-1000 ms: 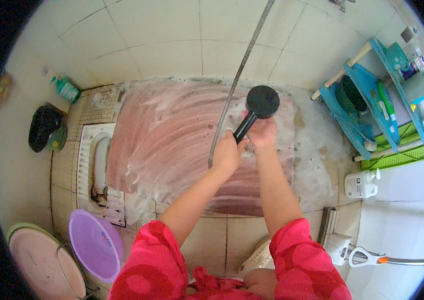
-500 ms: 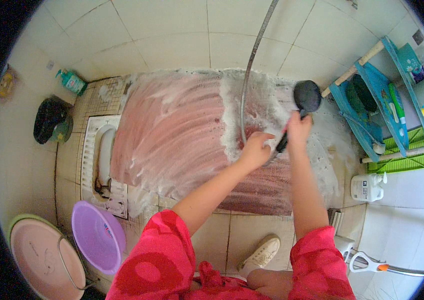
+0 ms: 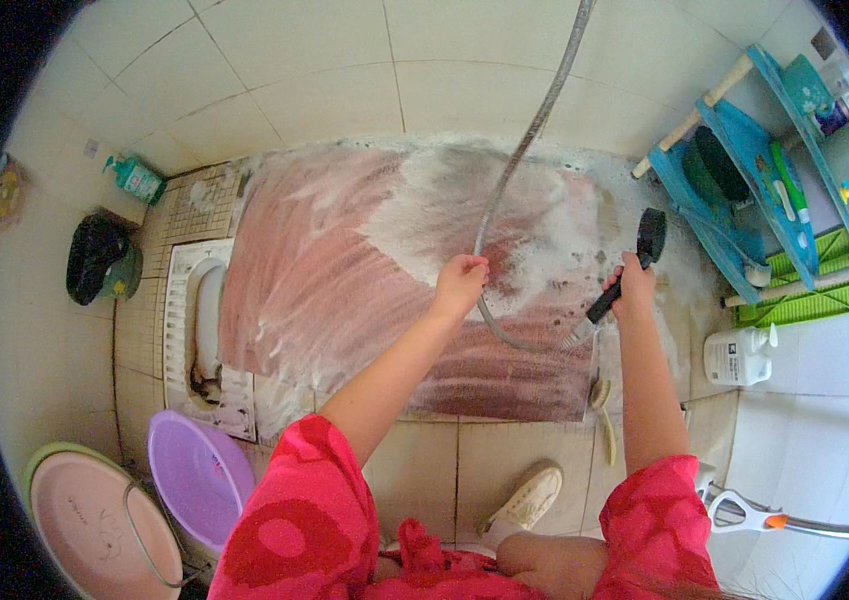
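My right hand (image 3: 635, 284) is wrapped round the handle of a black shower head (image 3: 652, 236), which is tilted on its side at the right. A grey metal hose (image 3: 535, 125) hangs down from the top and loops round to the base of that handle. Closed on this hose, left of the shower head, is my left hand (image 3: 463, 285). Beneath both hands a reddish mat (image 3: 335, 250) lies on the floor, streaked with white foam. Foam is thickest over the mat's far right part. A scrubbing brush (image 3: 603, 410) with a pale handle lies by the mat's near right corner.
At the right stands a blue shelf rack (image 3: 715, 220) with a white pump bottle (image 3: 740, 357) nearer me. Left of the mat is a squat toilet (image 3: 207, 330). A purple basin (image 3: 200, 475), a pink basin (image 3: 95, 530) and a black-lined bin (image 3: 100, 262) are further left.
My left hand has moved left and closed on the hose. My right hand has shifted right and nearer, turning the shower head edge-on. The foam patch has spread left; the brush has come into view.
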`<action>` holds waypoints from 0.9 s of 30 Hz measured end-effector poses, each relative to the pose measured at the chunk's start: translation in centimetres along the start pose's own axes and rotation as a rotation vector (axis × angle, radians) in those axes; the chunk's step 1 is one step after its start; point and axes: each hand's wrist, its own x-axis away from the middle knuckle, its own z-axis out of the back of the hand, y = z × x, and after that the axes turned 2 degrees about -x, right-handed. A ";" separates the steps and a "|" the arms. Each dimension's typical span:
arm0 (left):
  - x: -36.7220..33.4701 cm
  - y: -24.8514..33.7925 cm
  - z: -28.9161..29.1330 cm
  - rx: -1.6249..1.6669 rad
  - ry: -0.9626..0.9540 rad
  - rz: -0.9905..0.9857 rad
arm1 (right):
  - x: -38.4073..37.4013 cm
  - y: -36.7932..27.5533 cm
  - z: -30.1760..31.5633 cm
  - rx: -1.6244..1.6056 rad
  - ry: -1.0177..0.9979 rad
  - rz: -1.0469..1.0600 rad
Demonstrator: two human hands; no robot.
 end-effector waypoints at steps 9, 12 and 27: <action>0.9 1.9 1.5 0.032 0.025 0.044 | 3.1 1.8 -5.9 0.053 -0.160 -0.023; 1.5 2.4 2.9 -0.031 0.041 0.051 | 3.9 1.8 -8.1 -0.049 -0.093 -0.038; 1.8 2.3 12.7 -0.156 0.171 0.073 | 9.6 3.4 -16.3 0.146 -0.414 -0.030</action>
